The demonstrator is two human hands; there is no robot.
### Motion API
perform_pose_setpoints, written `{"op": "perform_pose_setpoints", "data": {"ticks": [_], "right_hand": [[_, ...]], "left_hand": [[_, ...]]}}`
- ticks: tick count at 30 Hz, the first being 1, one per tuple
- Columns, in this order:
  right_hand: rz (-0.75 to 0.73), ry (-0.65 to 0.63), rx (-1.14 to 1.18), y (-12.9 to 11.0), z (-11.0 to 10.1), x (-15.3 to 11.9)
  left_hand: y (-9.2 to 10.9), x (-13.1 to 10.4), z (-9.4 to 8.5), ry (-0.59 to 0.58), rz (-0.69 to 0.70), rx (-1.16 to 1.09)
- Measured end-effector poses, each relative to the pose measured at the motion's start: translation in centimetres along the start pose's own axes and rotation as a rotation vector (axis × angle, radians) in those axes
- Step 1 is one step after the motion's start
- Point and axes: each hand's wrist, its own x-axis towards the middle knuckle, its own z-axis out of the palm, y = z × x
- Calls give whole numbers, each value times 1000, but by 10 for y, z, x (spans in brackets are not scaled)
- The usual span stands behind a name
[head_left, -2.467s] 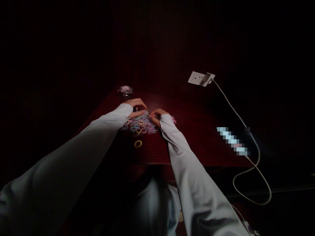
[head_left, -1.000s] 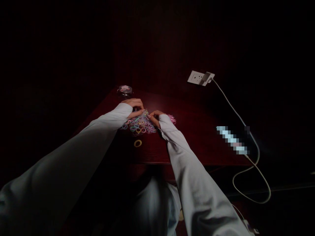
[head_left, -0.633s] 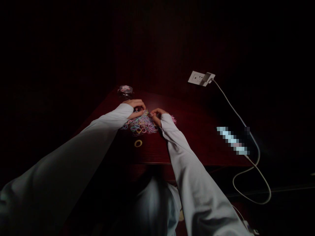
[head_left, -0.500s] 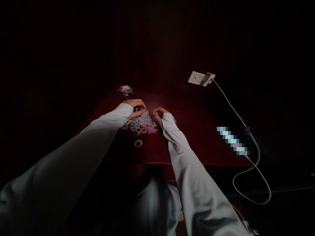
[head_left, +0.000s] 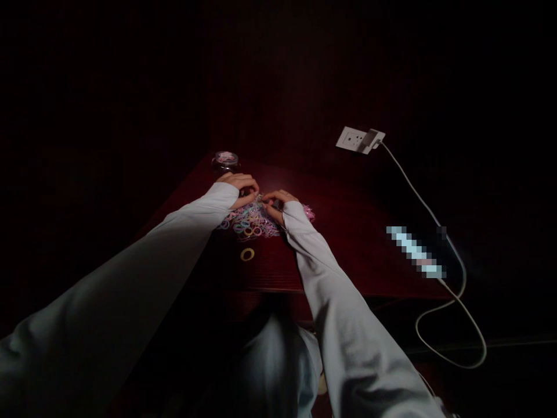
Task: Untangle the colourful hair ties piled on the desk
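Note:
A pile of small coloured bands (head_left: 255,223), mostly purple, pink, blue and yellow, lies on the dark red table (head_left: 270,273). My left hand (head_left: 243,187) is at the back left of the pile, fingers bent and pinched on something too small to make out. Across from it, my right hand (head_left: 277,204) reaches over the right part of the pile with curled fingers; what is between them cannot be made out. A yellow ring (head_left: 247,254) lies apart, nearer the front edge. Behind my left hand stands a round clear jar (head_left: 226,159) with a pinkish top.
On the right, a blurred-out bright device (head_left: 415,251) rests near the table's edge. Its white cable (head_left: 407,180) runs to a plug in the wall socket (head_left: 354,140) and loops down past the edge. The surroundings are very dark.
My right hand has moved left, closer to my left hand, uncovering pink bands at the pile's right side. The whole view has shifted slightly.

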Motion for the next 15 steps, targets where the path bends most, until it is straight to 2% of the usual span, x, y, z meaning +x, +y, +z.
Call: {"op": "perform_pose_setpoints", "data": {"ticks": [7,15], "right_hand": [[-50,-71,-34,3,9,2],[-46,-73,-87,11,15,3]], "left_hand": [[-6,2,5,-2,6,6],[-1,0,1,-13,2,-19]]}}
